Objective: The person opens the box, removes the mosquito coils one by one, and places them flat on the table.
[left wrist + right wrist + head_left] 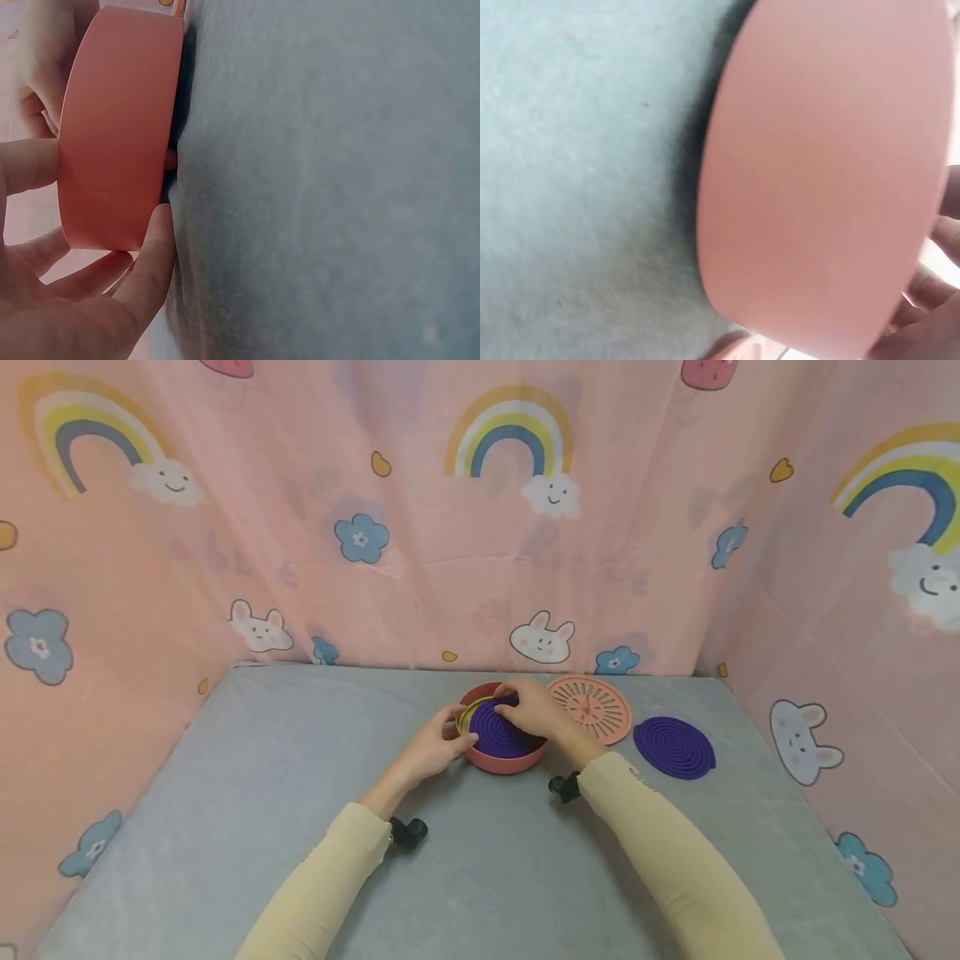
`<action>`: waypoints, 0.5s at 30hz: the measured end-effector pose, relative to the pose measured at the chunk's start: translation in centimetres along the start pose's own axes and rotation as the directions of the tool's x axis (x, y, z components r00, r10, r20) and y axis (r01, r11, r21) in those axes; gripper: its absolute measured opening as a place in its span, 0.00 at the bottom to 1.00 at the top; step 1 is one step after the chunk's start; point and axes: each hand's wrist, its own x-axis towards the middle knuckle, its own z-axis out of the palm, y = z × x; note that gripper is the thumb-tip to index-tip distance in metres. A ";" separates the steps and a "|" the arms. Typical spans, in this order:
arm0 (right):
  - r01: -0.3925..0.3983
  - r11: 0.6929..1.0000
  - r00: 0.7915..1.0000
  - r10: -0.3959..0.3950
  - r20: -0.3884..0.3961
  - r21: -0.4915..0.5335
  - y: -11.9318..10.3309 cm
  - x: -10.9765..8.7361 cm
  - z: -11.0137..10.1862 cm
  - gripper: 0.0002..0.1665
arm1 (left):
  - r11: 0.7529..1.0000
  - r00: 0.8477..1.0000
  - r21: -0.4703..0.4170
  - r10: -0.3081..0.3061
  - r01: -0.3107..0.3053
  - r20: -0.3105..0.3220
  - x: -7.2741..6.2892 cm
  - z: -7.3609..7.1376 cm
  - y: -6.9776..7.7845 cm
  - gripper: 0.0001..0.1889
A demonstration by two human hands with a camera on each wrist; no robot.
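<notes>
A round pink bowl [504, 765] stands on the table, and a purple spiral-ridged coaster [498, 733] lies tilted in its mouth. A yellow round piece [465, 720] shows at the left, partly covered by the coaster. My left hand [437, 745] grips the bowl at its left side; in the left wrist view its fingers lie along the bowl's wall [120, 135]. With thumb and fingers, my right hand [531, 708] pinches the purple coaster at its upper right edge. The bowl's wall [817, 180] hides most of that hand in the right wrist view.
Just right of the bowl lies a pink slotted disc [611, 714] with a small knob at its middle. Farther right, a second purple spiral coaster [675, 747] lies flat on the grey cloth-covered table [300, 760]. Patterned pink curtains [420, 593] rise at the back and both sides.
</notes>
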 end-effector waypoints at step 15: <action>-0.062 0.964 0.998 0.053 0.038 0.260 1.2 -1.2 -2.8 0.12 | 1.000 1.000 -0.003 -0.012 0.012 -0.006 0.0 0.1 0.1 0.33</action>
